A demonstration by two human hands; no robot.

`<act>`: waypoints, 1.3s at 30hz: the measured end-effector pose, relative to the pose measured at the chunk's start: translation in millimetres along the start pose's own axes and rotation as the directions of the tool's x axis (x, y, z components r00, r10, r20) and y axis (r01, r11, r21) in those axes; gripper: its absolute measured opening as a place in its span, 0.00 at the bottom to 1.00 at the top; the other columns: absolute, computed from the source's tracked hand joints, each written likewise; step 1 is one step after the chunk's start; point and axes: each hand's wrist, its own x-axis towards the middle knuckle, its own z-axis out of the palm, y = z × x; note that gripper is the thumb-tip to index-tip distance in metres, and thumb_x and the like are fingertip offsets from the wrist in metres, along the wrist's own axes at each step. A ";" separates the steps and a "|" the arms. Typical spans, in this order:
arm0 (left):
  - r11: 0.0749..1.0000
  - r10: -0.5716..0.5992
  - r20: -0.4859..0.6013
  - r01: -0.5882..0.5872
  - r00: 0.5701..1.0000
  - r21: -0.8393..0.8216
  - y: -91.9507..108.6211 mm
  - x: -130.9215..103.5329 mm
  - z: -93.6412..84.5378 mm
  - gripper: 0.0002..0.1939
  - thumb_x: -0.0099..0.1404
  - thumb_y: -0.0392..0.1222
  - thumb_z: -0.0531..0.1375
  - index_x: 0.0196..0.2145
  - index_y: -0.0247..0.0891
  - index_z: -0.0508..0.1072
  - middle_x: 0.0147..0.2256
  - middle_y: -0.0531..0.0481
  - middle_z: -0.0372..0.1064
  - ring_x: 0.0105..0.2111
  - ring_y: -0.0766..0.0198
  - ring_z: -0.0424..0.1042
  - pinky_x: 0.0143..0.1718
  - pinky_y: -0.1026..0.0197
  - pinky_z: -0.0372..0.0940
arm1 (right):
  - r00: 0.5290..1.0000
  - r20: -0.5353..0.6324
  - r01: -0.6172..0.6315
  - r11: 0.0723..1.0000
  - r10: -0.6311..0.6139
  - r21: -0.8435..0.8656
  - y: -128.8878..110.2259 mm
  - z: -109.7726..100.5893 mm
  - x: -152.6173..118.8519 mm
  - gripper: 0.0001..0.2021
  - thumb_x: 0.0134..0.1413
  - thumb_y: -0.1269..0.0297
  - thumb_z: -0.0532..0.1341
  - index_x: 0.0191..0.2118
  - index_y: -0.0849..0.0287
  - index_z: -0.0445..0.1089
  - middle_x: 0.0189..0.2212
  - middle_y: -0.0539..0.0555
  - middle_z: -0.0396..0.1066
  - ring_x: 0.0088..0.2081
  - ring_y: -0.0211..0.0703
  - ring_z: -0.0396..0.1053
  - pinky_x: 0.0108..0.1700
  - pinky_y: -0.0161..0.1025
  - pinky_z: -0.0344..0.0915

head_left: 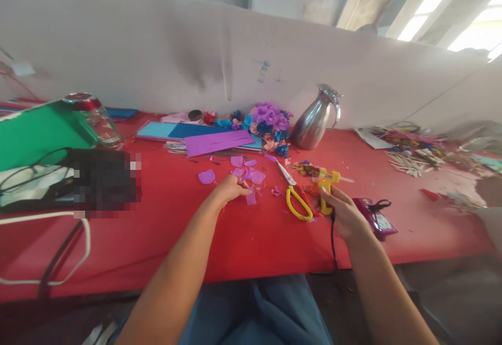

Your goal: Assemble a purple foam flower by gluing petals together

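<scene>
Red table (243, 240): yellow glue gun (327, 184), gripped.

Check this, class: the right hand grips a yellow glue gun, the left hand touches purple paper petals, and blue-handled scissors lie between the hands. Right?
Not quite. The head view shows the scissors with yellow handles, not blue. The right hand does grip the yellow glue gun, and the left hand touches the purple paper petals.

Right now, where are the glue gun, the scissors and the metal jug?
Glue gun (328, 180), head view, yellow body.
Scissors (297, 202), head view, yellow handle loop.
Metal jug (311, 123), head view, belly.
</scene>
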 end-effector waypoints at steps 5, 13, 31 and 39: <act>1.000 0.010 0.000 -0.010 1.000 -0.010 -7.3 5.4 2.5 0.07 0.41 0.35 0.67 0.17 0.37 0.71 0.19 0.51 0.69 0.23 0.65 0.66 0.26 0.64 0.58 | 0.987 0.156 0.069 0.967 -0.031 -0.247 6.2 30.3 -26.0 0.18 0.42 0.49 0.67 0.33 0.58 0.68 0.20 0.48 0.65 0.21 0.36 0.60 0.24 0.35 0.58; 0.999 0.021 0.004 -0.021 1.000 0.038 -6.7 5.4 2.3 0.07 0.41 0.33 0.67 0.16 0.37 0.71 0.18 0.52 0.68 0.22 0.65 0.66 0.27 0.63 0.60 | 0.960 0.260 0.214 0.873 -0.104 -0.439 35.0 55.6 -28.6 0.13 0.53 0.56 0.59 0.43 0.56 0.68 0.24 0.49 0.65 0.23 0.39 0.60 0.25 0.35 0.58; 0.990 0.065 0.001 -0.064 0.998 0.127 -5.5 4.3 2.1 0.06 0.38 0.33 0.67 0.16 0.38 0.73 0.19 0.52 0.70 0.24 0.63 0.67 0.26 0.63 0.56 | 0.966 0.253 0.187 0.832 -0.058 -0.522 35.3 63.1 -25.7 0.14 0.51 0.59 0.60 0.45 0.53 0.68 0.26 0.51 0.69 0.25 0.45 0.66 0.27 0.37 0.58; 0.988 0.071 0.000 -0.070 0.998 0.140 -4.1 2.7 2.0 0.07 0.39 0.32 0.68 0.16 0.37 0.72 0.19 0.51 0.70 0.23 0.63 0.67 0.27 0.63 0.57 | 0.964 0.243 0.222 0.828 -0.108 -0.515 36.5 58.6 -24.1 0.13 0.51 0.60 0.60 0.44 0.53 0.70 0.25 0.50 0.69 0.26 0.45 0.66 0.27 0.37 0.58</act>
